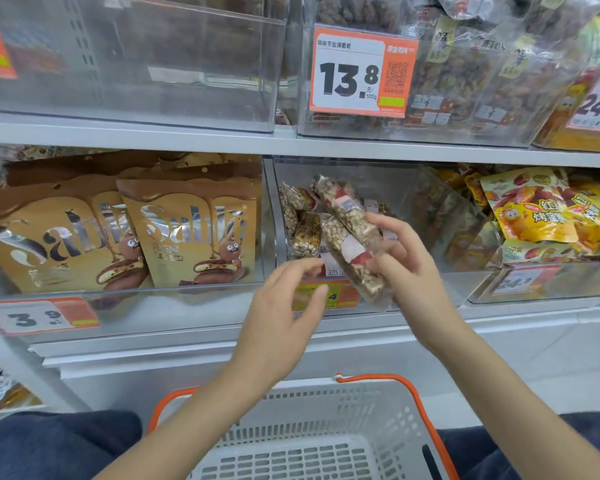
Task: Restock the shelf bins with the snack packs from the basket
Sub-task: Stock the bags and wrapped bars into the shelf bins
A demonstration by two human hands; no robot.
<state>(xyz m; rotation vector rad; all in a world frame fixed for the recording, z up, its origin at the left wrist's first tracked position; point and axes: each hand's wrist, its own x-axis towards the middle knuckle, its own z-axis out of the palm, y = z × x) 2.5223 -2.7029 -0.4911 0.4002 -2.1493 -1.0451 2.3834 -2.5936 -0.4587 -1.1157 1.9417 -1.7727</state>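
Note:
My right hand (400,258) grips long clear snack packs (349,233) of nut bars with red-and-white labels, tilted in front of the clear middle shelf bin (430,285). More of the same packs (300,220) lie inside that bin, at its left. My left hand (288,303) hovers just left of the held packs, fingers apart and holding nothing. The white basket (312,427) with orange handles sits between my knees below; the part I see holds no packs.
Brown Sablé cookie bags (187,230) fill the bin to the left. Yellow snack bags (530,209) fill the bin to the right. The upper shelf holds a clear bin (153,64) with nothing visible inside and a bin behind a 13.8 price tag (357,71).

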